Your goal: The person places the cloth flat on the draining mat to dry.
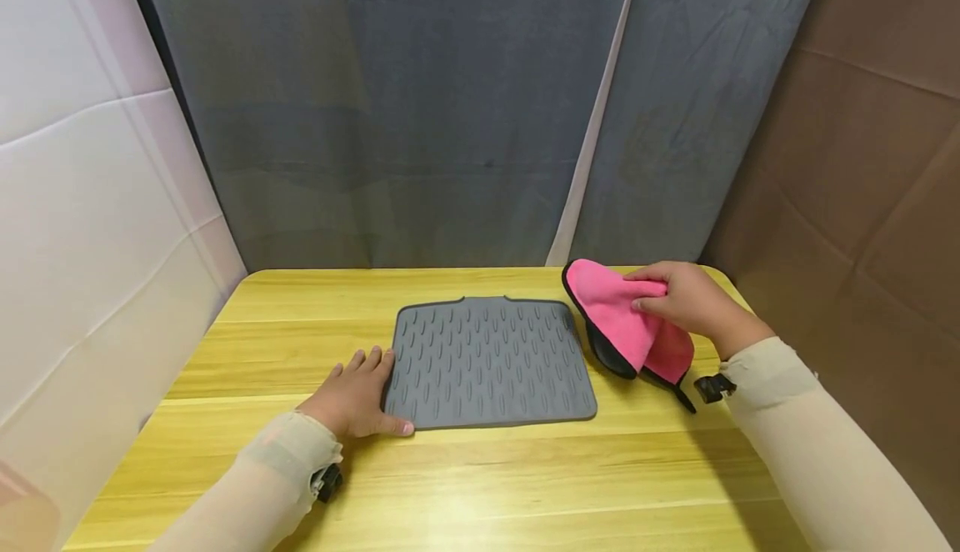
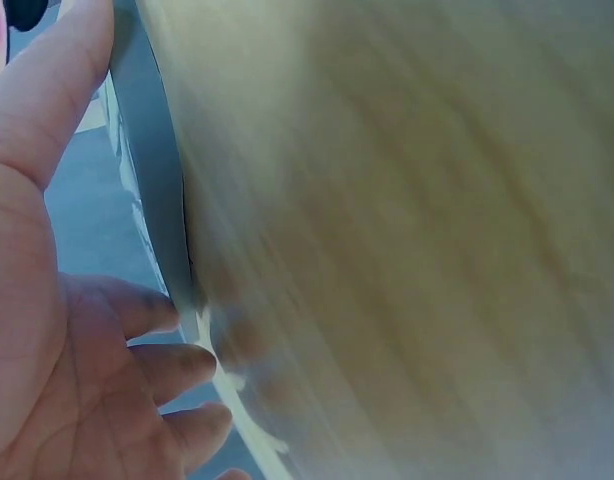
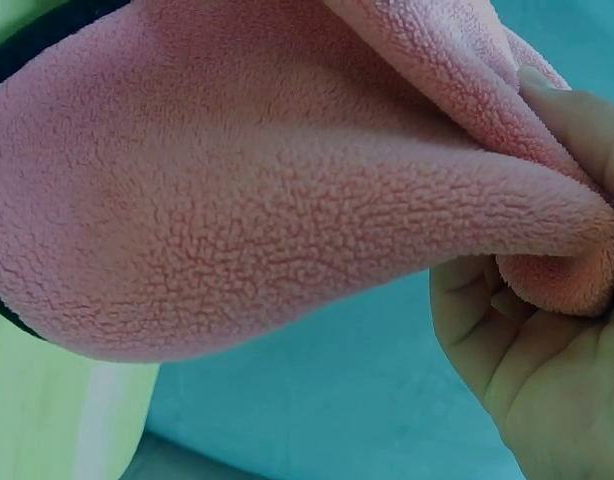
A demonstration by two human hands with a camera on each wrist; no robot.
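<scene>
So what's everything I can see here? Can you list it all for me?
mat: one, grey, ribbed, flat at the middle of the table
cloth: one, pink fleece with black edging, lifted off the table to the right of the mat
table: one, yellow wood grain, under everything
backdrop sheets: grey behind, white at left, brown at right
left hand: one, flat on the table, fingers touching the mat's left edge
right hand: one, pinches the cloth

Even bright light, soft shadows; left wrist view motion-blurred.
</scene>
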